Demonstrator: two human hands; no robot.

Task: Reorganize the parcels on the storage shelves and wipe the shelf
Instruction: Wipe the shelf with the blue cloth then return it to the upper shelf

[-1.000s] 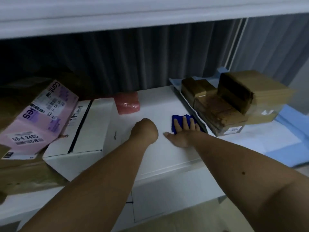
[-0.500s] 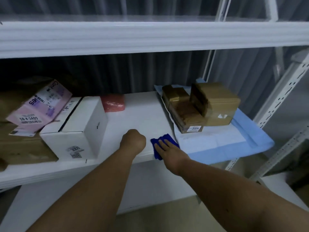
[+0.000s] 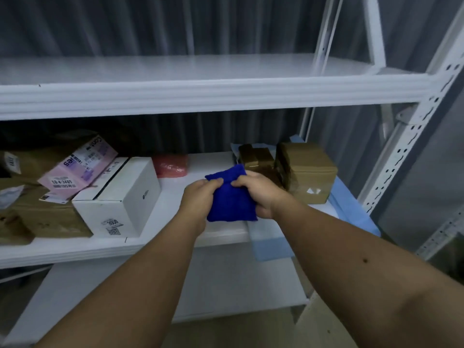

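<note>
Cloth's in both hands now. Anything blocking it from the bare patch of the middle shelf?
Nothing visible does. The blue cloth hangs right before the bare strip of shelf, between the white box and brown parcels.

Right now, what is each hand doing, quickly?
Left hand: grips the blue cloth by its left edge.
Right hand: grips the same cloth by its right edge.

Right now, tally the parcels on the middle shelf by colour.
Brown: 4, namely left stack, dark one behind, two on the right
White: 1
Pink: 1
Red: 1
Total: 7; the left pile may hide more.
</note>
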